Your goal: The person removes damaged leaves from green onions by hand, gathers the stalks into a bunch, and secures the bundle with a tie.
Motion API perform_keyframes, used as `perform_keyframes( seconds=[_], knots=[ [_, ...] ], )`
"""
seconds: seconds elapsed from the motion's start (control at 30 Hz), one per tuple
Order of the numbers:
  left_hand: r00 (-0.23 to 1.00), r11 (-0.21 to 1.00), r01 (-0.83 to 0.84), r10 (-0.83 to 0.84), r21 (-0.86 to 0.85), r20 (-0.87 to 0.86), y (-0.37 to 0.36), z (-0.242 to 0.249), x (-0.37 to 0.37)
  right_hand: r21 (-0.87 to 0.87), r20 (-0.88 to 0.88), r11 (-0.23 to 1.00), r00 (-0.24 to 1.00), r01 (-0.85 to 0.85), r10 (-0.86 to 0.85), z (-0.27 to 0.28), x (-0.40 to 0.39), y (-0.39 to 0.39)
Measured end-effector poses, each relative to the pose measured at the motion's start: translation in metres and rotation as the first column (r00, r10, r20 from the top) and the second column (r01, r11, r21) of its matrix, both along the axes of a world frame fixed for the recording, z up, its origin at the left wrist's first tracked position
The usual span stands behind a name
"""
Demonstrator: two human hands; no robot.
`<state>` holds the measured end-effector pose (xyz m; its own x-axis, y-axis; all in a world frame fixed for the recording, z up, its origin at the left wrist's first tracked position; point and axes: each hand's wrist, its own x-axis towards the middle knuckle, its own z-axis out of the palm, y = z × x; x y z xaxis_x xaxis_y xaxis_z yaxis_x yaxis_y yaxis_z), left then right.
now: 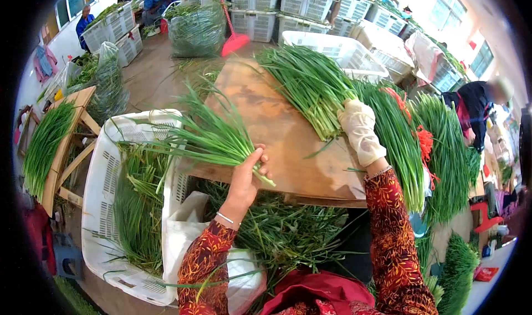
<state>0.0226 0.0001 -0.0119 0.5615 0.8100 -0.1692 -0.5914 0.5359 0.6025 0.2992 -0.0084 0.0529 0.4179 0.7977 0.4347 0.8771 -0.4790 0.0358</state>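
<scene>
My bare left hand (246, 173) is closed round the stalk ends of a small bunch of garlic chives (219, 137), whose leaves fan out up and to the left over the near edge of the wooden table (277, 160). My right hand (359, 126), in a cream glove, is at the right side of the table. Its fingers are curled at the stalk end of a larger pile of garlic chives (307, 82); the fingertips are partly hidden. Just right of the glove lie more chives (390, 132), with red ties (425, 143) beside them.
A white crate (91, 204) of chives stands at the left, near a wooden stand (64, 149) with more chives. Loose leaves (293, 226) are heaped below the table edge. Beyond are a red dustpan (235, 42), stacked crates (255, 24) and several people.
</scene>
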Motion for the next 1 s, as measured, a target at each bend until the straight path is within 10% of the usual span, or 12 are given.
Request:
perform_keyframes(
  seconds=[0.33,0.4,0.53,0.73,0.9,1.0],
  knots=[
    [0.999,0.999,0.040,-0.040,0.001,-0.023,-0.008,0.006,0.000,0.315,-0.193,0.929,0.946,-0.192,0.261,0.028,-0.042,-0.025],
    [0.997,1.000,0.008,-0.009,-0.015,-0.071,-0.010,0.005,0.002,0.470,-0.679,0.863,0.549,-0.185,0.487,0.025,-0.084,-0.039],
    [0.999,0.999,0.028,-0.029,-0.044,-0.026,-0.008,-0.001,0.002,0.519,-0.844,0.821,0.006,-0.239,0.536,-0.028,-0.153,-0.055],
    [0.995,0.995,0.095,-0.094,-0.024,0.019,-0.004,-0.006,-0.011,0.416,-0.879,0.901,-0.306,-0.122,0.365,-0.017,-0.165,-0.066],
    [0.995,0.994,0.094,-0.092,0.050,-0.025,-0.001,-0.004,-0.016,0.477,-0.851,0.839,0.100,-0.262,0.515,-0.029,-0.137,-0.043],
    [0.993,0.993,0.108,-0.105,0.056,-0.051,-0.005,-0.008,-0.014,0.439,-0.885,0.851,0.025,-0.286,0.465,-0.023,-0.144,-0.024]
  ],
)
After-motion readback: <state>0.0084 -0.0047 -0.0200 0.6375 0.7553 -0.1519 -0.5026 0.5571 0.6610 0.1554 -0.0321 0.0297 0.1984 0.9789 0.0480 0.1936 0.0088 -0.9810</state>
